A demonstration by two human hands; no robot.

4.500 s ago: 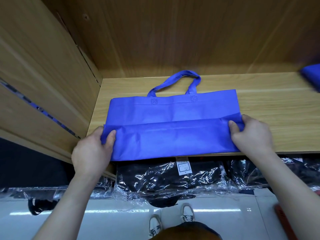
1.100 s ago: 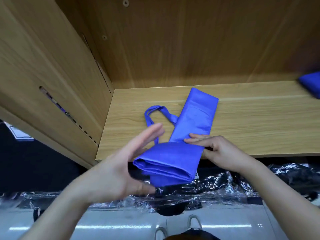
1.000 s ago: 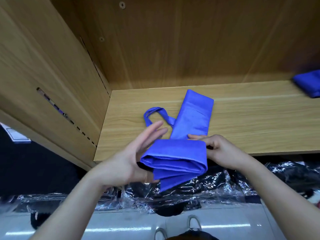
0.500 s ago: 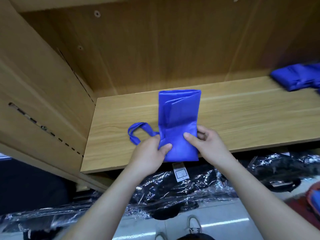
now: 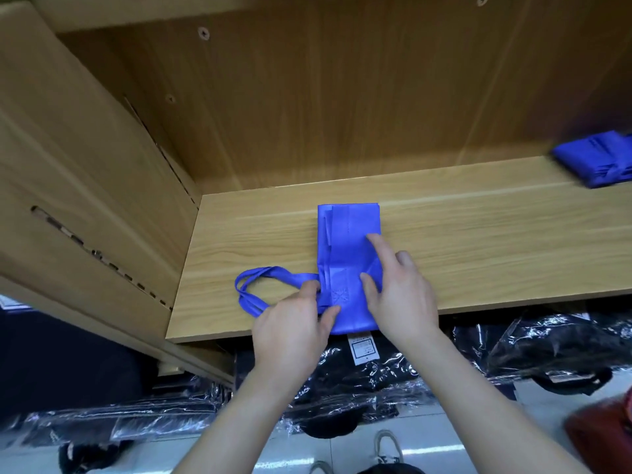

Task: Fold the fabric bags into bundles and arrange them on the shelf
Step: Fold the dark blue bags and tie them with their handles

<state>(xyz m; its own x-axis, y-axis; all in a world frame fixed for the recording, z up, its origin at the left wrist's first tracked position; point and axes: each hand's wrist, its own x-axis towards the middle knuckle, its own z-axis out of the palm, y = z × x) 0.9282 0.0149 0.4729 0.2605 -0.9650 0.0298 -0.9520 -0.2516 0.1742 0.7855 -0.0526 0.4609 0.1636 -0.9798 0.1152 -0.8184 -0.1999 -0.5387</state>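
Head view, from the person's body outward: under both wrists, below the shelf (image 5: 496, 241), lie black goods in clear plastic (image 5: 393, 374).

Just past them, the left hand (image 5: 290, 333) sits at the shelf's front lip. Its thumb and forefinger are curled and pinch the near-left corner of the folded blue bag (image 5: 349, 234), where the straps are stitched on.

The right hand (image 5: 402, 299) is just beside it on the other side. It clasps nothing. Its fingers (image 5: 378, 246) are straight and spread, and they press flat on top of the fabric to pin the layers down.

The bag is a narrow strip lying on the shelf. Its long axis runs straight away from the hands, with the near end at the shelf's front edge and the far end well short of the back panel.

The handles (image 5: 290, 276) are the part left untidy. They trail in a flat loop sideways from the pinched corner, outward beyond the left hand and away from the right.

The left hand is plainly nearer the loop. My reading is that the next move, tucking or winding the straps onto the strip, belongs to that hand, while the right holds the folds shut. The layers would likely spring open if the pressing hand lifted first.

Far off past the right hand, well apart from the bag, another blue bundle (image 5: 595, 162) rests on the same shelf.
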